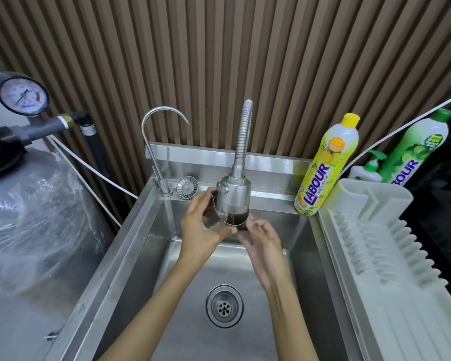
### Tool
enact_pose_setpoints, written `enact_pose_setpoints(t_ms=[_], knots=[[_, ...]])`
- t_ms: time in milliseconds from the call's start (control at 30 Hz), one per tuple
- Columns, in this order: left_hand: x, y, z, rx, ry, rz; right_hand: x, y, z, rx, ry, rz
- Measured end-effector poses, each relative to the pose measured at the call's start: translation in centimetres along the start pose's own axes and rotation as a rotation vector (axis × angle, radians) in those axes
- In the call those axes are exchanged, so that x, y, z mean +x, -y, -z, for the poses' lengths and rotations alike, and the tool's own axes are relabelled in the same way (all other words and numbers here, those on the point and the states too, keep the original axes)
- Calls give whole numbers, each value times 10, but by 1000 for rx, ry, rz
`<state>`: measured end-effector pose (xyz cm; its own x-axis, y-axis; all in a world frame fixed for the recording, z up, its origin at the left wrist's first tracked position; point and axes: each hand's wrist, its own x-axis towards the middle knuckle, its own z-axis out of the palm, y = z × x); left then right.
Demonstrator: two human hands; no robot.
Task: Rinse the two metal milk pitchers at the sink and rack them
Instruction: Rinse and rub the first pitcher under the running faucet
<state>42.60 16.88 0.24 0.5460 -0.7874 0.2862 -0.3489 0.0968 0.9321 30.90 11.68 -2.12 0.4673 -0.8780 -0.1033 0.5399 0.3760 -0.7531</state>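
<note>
A metal milk pitcher point(231, 219) is held up under the spray head of the flexible faucet point(233, 196), which hides its upper part. My left hand point(201, 225) grips the pitcher from the left, fingers curled round its side. My right hand point(261, 239) is at its lower right, fingertips touching the wall. Water shows inside the pitcher. Only this one pitcher is in view. The steel sink point(130, 246) lies below, with its drain point(224, 306) uncovered.
A white plastic dish rack point(380, 256) stands to the right of the sink. Behind it are a yellow detergent bottle point(323, 168), a green one point(414, 152) and a pump bottle point(370, 168). A thin curved tap point(154, 142), a strainer point(186, 187) and a wrapped tank point(31, 217) are at the left.
</note>
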Motion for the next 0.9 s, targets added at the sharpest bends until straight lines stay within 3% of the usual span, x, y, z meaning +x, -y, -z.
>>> enact_pose_setpoints(t_ms=[133, 267, 367, 500, 567, 633, 767, 900], knots=[[-8, -3, 3, 201, -100, -19, -4, 0, 3, -176, -36, -108], [-20, -1, 2, 199, -123, 94, -13, 19, -1, -429, -111, -100], [-26, 3, 0, 103, -63, 206, -20, 37, -6, -694, -224, -37], [-27, 11, -5, -140, 140, 354, -25, 52, -16, -1200, -337, 171], [-26, 16, -10, -231, 186, 364, -27, 52, -20, -1309, -337, 232], [-25, 19, -17, -299, 161, 342, -25, 49, -18, -1216, -308, 284], [-14, 19, -20, -360, 49, 262, -14, 35, -6, -797, -196, 247], [-4, 9, -7, -154, 28, 90, -4, 8, 3, -235, -85, 80]])
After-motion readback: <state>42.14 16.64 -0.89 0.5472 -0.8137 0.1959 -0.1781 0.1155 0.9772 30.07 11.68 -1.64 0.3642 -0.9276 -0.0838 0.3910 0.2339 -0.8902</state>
